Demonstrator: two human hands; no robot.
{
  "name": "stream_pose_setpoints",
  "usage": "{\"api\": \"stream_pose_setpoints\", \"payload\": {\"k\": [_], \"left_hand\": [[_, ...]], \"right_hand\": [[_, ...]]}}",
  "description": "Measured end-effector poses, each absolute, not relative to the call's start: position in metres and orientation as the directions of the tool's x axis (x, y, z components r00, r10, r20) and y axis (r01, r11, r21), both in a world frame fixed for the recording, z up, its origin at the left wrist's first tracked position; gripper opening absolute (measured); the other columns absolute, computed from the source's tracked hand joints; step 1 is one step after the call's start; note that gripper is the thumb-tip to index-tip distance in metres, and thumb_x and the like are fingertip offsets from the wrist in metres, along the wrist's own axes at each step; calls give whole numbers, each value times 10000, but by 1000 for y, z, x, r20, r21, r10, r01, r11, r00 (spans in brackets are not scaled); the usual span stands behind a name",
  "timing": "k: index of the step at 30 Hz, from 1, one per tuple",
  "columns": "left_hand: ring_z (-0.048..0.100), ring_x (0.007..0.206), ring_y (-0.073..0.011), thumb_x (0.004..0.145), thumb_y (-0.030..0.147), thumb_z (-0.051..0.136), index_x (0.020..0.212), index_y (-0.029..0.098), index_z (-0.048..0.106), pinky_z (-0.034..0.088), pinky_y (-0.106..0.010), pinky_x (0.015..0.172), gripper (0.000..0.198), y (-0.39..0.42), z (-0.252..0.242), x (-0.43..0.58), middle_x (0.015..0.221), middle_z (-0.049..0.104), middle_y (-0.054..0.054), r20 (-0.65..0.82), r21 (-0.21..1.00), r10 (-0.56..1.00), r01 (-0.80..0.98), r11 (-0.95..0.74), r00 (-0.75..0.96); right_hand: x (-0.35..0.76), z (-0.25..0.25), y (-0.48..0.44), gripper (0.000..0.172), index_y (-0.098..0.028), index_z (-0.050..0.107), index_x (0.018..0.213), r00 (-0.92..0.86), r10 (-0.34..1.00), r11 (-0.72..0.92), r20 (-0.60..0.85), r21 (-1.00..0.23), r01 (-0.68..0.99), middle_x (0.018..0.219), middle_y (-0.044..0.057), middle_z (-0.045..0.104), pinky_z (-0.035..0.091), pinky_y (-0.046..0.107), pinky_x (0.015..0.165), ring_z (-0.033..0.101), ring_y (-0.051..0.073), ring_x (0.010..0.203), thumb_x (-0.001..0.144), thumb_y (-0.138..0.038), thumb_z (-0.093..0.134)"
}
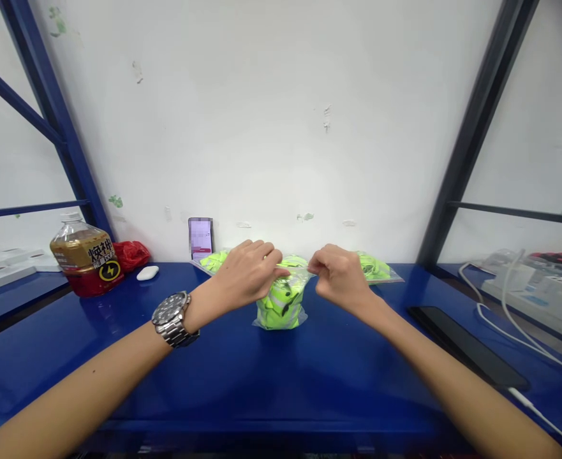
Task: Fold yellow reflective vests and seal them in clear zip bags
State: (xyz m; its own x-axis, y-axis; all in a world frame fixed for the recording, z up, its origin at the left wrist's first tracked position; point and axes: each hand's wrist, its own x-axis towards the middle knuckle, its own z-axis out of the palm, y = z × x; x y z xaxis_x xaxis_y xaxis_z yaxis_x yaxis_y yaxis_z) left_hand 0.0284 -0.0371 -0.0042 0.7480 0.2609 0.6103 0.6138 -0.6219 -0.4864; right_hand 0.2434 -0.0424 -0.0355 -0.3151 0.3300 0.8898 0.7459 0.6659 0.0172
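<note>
A clear plastic bag (pixel 281 305) with folded neon-yellow fabric and grey reflective strips inside stands on the blue table in front of me. My left hand (pixel 252 271) is closed, its thumb and fingers pinching the bag's upper left edge. On that wrist sits a metal watch (pixel 174 320). At the upper right corner of the bag, my right hand (pixel 338 274) pinches the plastic between thumb and curled fingers. Behind my hands lie more bags of the same yellow fabric, one on the left (pixel 212 262) and one on the right (pixel 375 268), partly hidden.
A large drink bottle (pixel 89 255), a red plastic bag (pixel 132 255) and a white case (pixel 147 273) stand at the left. One phone (pixel 201 237) leans on the wall. A black phone (pixel 467 347) with a white cable lies right, near power strips (pixel 539 287). Blue posts flank the table.
</note>
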Motion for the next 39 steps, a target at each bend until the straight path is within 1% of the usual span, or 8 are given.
{"api": "stream_pose_setpoints", "payload": {"k": [10,13,17,22,26,30,34,39], "left_hand": [[338,523,-109,915,111,401,757,189,365,246,-271,487,179,-42,-6,10,665,450,2,548,-327,382,611,-721,744],[358,542,-114,966,191,370,765,185,382,277,-263,499,201,-38,-10,13,664,446,6,605,-358,293,582,-730,740],[408,575,-129,988,255,365,758,177,435,339,-270,542,253,-35,-9,28,650,468,1,625,-494,94,485,-722,775],[443,569,-132,963,317,455,968,137,503,404,-268,577,187,-25,-19,30,634,526,6,718,-483,-97,393,-783,689],[504,635,-161,954,229,430,917,139,531,424,-292,622,140,7,-44,-16,707,585,-40,774,-375,130,615,-694,620],[563,782,-231,959,254,354,941,119,576,441,-365,709,260,42,-70,-73,832,602,-102,696,-329,476,828,-454,537],[551,1030,-295,961,423,350,1116,141,565,434,-427,848,387,57,-92,-103,1155,575,-145,608,-297,640,882,-366,470],[502,1152,-313,912,540,413,1351,179,399,414,-433,911,568,59,-108,-122,1362,451,-157,498,-283,717,873,-397,488]], "right_hand": [[253,-41,-42,190,-167,568,617,-298,447,645,844,-73,761,612,41,590,369,266,536,535,169,593,634,-2,473],[253,-29,-55,108,-174,660,820,-283,534,591,797,-112,799,776,70,676,442,352,683,583,241,788,748,-152,583],[244,-14,-77,594,-209,515,1285,-436,595,643,676,-74,763,1220,112,608,440,448,863,521,312,1100,760,-442,661],[251,-17,-80,552,-229,542,1261,-543,735,650,406,-193,735,1076,87,680,493,371,741,639,274,922,772,-450,675],[291,-27,-57,453,-243,584,1196,-422,699,653,577,-277,704,1127,65,673,508,388,839,634,273,1014,790,-426,668],[325,-63,-15,538,-175,471,1326,-165,510,500,844,-135,855,1288,147,571,436,447,989,522,295,1202,864,-435,559],[335,-111,11,606,-191,360,1429,-389,726,401,567,111,909,1471,170,376,338,542,1051,318,340,1369,923,-521,406],[324,-124,5,702,-198,232,1491,-396,814,381,425,123,916,1529,171,249,313,535,1073,214,330,1413,923,-598,329]]}}
